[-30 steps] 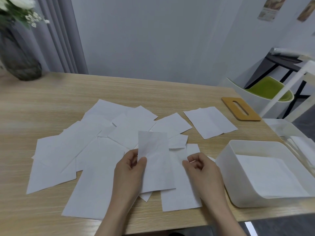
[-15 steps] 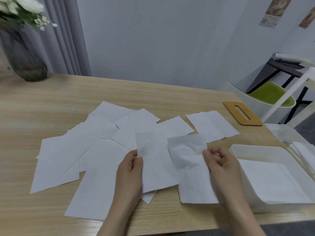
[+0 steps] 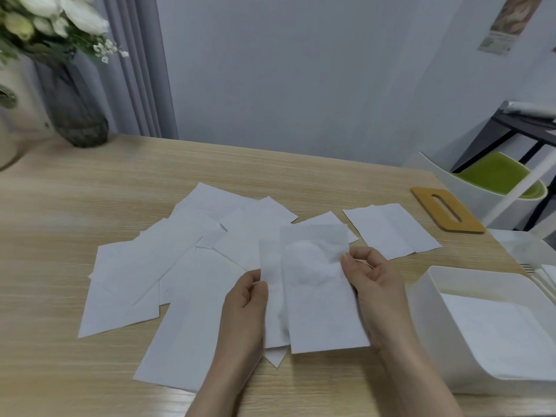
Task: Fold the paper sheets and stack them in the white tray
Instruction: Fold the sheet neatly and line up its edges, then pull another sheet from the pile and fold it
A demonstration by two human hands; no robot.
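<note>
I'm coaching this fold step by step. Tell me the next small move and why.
Probably bring the right hand further left until its flap meets the edge pinched by the left hand, then press a crease. The held sheet is only partly folded over, and the white tray waits at the right.

A half-folded white paper sheet [image 3: 319, 290] is held upright-tilted above the scattered loose sheets [image 3: 186, 266]. The white tray [image 3: 451, 335], at right, holds flat folded sheets [image 3: 499, 335].

Wood table [image 3: 270, 170] w/ paper sheets [image 3: 156, 266], white tray [image 3: 427, 320], vase [image 3: 78, 115].
</note>
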